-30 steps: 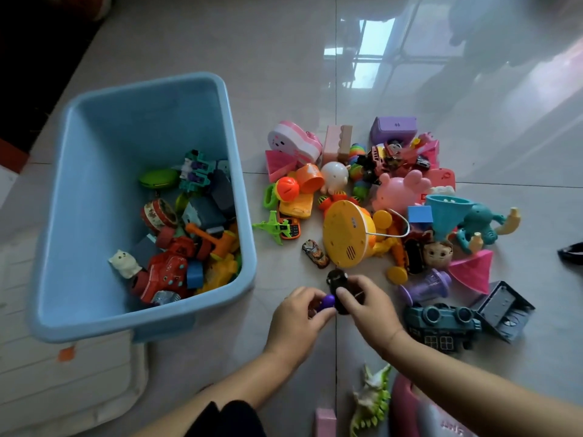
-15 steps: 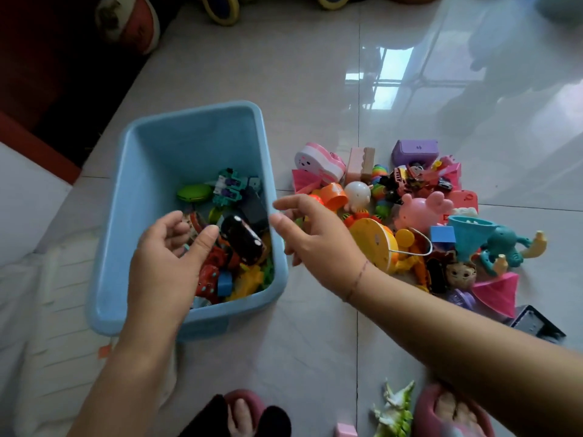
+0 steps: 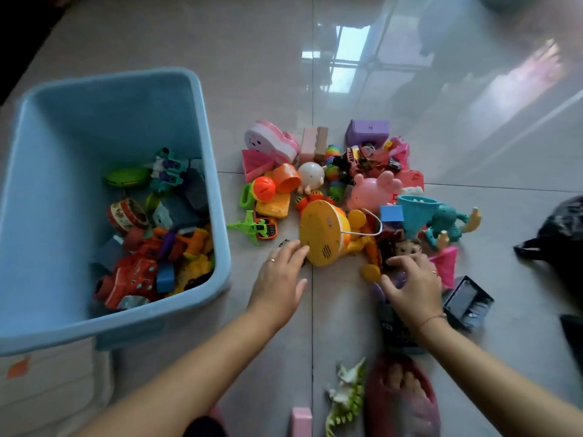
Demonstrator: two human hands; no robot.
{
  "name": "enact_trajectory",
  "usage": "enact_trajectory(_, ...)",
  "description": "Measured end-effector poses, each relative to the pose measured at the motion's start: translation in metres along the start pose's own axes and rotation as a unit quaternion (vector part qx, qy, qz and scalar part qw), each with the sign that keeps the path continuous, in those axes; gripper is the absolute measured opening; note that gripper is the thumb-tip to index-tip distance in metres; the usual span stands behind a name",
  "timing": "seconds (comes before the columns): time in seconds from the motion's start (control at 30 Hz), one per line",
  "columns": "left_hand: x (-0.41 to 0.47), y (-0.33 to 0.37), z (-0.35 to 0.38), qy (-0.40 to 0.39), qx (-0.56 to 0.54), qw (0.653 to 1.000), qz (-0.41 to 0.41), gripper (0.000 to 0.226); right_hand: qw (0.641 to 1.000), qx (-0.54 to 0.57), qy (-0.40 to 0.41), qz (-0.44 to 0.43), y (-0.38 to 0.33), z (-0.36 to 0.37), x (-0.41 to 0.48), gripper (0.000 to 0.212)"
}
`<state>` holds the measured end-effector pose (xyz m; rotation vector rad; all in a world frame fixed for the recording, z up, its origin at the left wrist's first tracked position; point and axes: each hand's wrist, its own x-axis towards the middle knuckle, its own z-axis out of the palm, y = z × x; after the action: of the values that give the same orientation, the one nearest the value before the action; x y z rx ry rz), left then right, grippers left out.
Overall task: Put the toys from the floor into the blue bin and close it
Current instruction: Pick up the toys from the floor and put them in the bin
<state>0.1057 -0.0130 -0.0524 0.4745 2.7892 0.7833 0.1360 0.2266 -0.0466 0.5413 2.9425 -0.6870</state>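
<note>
The open blue bin [image 3: 217, 197] stands on the floor at the left, its bottom partly covered with toys, among them a red toy vehicle [image 3: 132, 279]. Right of it lies a pile of toys: a yellow round toy [image 3: 321, 231], a pink pig [image 3: 372, 190], a teal funnel [image 3: 416, 212], a purple box [image 3: 367, 132]. My left hand [image 3: 280, 279] rests flat with its fingers over a small toy car [image 3: 285, 242] beside the yellow round toy. My right hand [image 3: 413, 285] is spread over a purple toy [image 3: 377, 290] and a dark toy train [image 3: 399, 332], under the doll head [image 3: 407, 247].
A green dinosaur [image 3: 347, 395] and a pink block [image 3: 301, 421] lie near my slippered foot [image 3: 403, 398] at the bottom. A dark grey tray [image 3: 467, 302] sits right of my right hand. A black bag [image 3: 561, 244] lies at the far right. White matting [image 3: 47, 383] lies under the bin.
Both hands dropped the dark toy and the purple ball into the bin half a second ago. They have since swung back right and down onto the toy pile.
</note>
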Motion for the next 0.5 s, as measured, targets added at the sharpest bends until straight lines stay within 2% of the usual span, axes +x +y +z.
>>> enact_trajectory(0.13, 0.04, -0.01, 0.022, -0.078, 0.163, 0.983, -0.028, 0.072, 0.995, -0.032, -0.077, 0.06, 0.025, -0.002, 0.005, 0.059)
enact_trajectory(0.2, 0.049, -0.017, 0.026, -0.123, 0.19, 0.973, -0.037, 0.071, 0.991, -0.02, -0.119, 0.063, 0.032, -0.001, 0.007, 0.071)
enact_trajectory(0.3, 0.049, -0.025, 0.027, -0.129, 0.191, 0.972, -0.043, 0.057, 0.982, -0.014, -0.175, 0.066, 0.036, 0.0, 0.013, 0.08)
enact_trajectory(0.37, 0.046, -0.025, 0.028, -0.125, 0.179, 0.975, -0.049, 0.04, 0.973, -0.015, -0.222, 0.064, 0.033, 0.0, 0.02, 0.084)
enact_trajectory(0.43, 0.039, -0.022, 0.029, -0.143, 0.133, 0.977, -0.08, 0.028, 0.965, -0.018, -0.256, 0.045, 0.028, -0.001, 0.025, 0.079)
enact_trajectory(0.5, 0.026, -0.014, 0.027, -0.155, 0.075, 0.98, -0.1, 0.03, 0.965, -0.02, -0.263, 0.006, 0.019, -0.004, 0.027, 0.066)
